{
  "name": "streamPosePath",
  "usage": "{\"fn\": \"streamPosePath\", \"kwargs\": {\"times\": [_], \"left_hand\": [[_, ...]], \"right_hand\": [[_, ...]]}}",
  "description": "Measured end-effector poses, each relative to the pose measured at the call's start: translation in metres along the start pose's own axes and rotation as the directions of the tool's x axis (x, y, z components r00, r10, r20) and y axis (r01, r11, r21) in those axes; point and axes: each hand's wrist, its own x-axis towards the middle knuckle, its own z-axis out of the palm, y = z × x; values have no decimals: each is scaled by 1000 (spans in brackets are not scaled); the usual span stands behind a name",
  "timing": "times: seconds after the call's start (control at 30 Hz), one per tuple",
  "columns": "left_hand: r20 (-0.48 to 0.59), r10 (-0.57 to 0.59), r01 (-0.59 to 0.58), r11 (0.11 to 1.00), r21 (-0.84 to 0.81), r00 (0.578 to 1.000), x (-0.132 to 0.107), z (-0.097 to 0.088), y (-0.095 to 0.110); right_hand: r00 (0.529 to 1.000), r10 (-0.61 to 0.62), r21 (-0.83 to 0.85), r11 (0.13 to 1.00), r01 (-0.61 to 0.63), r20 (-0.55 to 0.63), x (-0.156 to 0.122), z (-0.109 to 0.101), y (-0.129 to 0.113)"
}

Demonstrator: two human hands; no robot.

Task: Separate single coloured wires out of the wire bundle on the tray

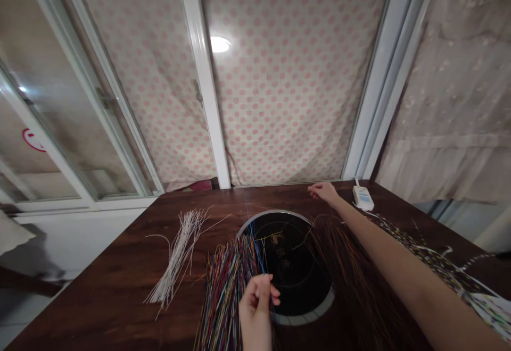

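My left hand (259,297) is closed in a pinch on a thin blue wire (261,263), which runs up past its fingertips. Beside it lies a thick bundle of multicoloured wires (227,282). Beneath and behind this hand is a round black glass plate (297,271) with a pale rim, and a few yellowish strands cross it. Stretched out to the far side of the table, my right hand (324,192) has its fingers pressed together; anything between them is too small to make out. Under my right forearm rests a dark reddish-brown wire bundle (351,266).
A bundle of white wires (179,260) lies at left on the dark wooden table (107,282). At the far right are a white power strip (363,198) and a heap of mixed black, yellow and white strands (423,260). Glass panels (287,101) border the table's far edge.
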Motion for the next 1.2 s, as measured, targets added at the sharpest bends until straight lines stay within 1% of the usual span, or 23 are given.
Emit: {"fn": "streamPosePath", "kwargs": {"times": [0.07, 0.13, 0.17, 0.2, 0.23, 0.3, 0.33, 0.37, 0.4, 0.43, 0.47, 0.5, 0.57, 0.63, 0.67, 0.7, 0.77, 0.8, 0.83, 0.9, 1.0, 1.1, 1.2], "left_hand": [[4, -1, 1, 1000, 4, 1000, -1, 1, 0], [7, -2, 2, 1000, 4, 1000, -2, 2, 1], [7, 0, 0, 1000, 3, 1000, -3, 2, 1], [6, 5, -5, 1000, 0, 1000, -4, 2, 1], [4, 11, -11, 1000, -4, 1000, -4, 2, 1], [8, 18, -18, 1000, -14, 1000, -5, 3, 1], [14, 19, -19, 1000, -16, 1000, -6, 3, 1], [25, 20, -19, 1000, -17, 999, -6, 3, 0], [38, 20, -20, 1000, -16, 999, -7, 3, 0], [50, 23, -22, 1000, -13, 998, -8, 3, -1], [62, 27, -27, 1000, -9, 998, -9, 4, -2], [72, 30, -30, 1000, -6, 997, -10, 4, -2], [92, 32, -32, 999, 3, 995, -13, 5, -3], [112, 25, -26, 1000, 14, 993, -15, 6, -3], [121, 18, -21, 1000, 20, 993, -16, 7, -4], [127, 12, -15, 1000, 25, 992, -16, 8, -4], [130, 1, -5, 1000, 29, 991, -17, 10, -4], [128, -1, -3, 1000, 27, 992, -17, 10, -4], [125, 0, -3, 1000, 24, 992, -17, 11, -4], [114, 6, -7, 1000, 11, 993, -18, 12, -3], [89, 21, -20, 1000, -7, 996, -17, 12, 0], [70, 31, -30, 1000, -9, 997, -13, 9, 1], [58, 29, -28, 1000, -10, 998, -8, 7, -1]], "right_hand": [[987, -79, 60, 994, 88, -138, 3, -24, -15], [954, -147, 102, 979, 179, -260, -6, -59, -38], [931, -192, 123, 963, 239, -310, -16, -79, -51], [886, -282, 169, 917, 362, -367, -30, -100, -63], [862, -345, 194, 879, 435, -371, -46, -119, -74], [855, -356, 191, 873, 448, -377, -83, -148, -88], [871, -334, 184, 890, 417, -359, -100, -156, -89], [906, -286, 176, 920, 351, -312, -117, -157, -84], [947, -218, 146, 955, 257, -237, -132, -153, -73], [983, -129, 91, 986, 142, -127, -144, -143, -57], [999, -42, 23, 999, 42, -15, -155, -129, -37], [997, 19, -55, 998, -14, 80, -164, -113, -14], [975, 91, -203, 978, -50, 203, -176, -79, 32], [968, 124, -328, 944, -47, 217, -182, -54, 63], [983, 71, -398, 917, 3, 172, -182, -46, 71], [993, -14, -464, 883, 67, 117, -180, -40, 72], [978, -198, -562, 802, 200, 66, -170, -33, 59], [961, -262, -586, 766, 264, 90, -162, -30, 47], [945, -294, -595, 738, 318, 140, -151, -24, 34], [915, -303, -588, 701, 404, 267, -125, -7, 9], [891, -298, -575, 684, 450, 343, -80, 33, -16], [880, -238, -582, 676, 453, 410, -39, 76, -24], [881, -167, -603, 672, 430, 443, -10, 108, -26]]}}
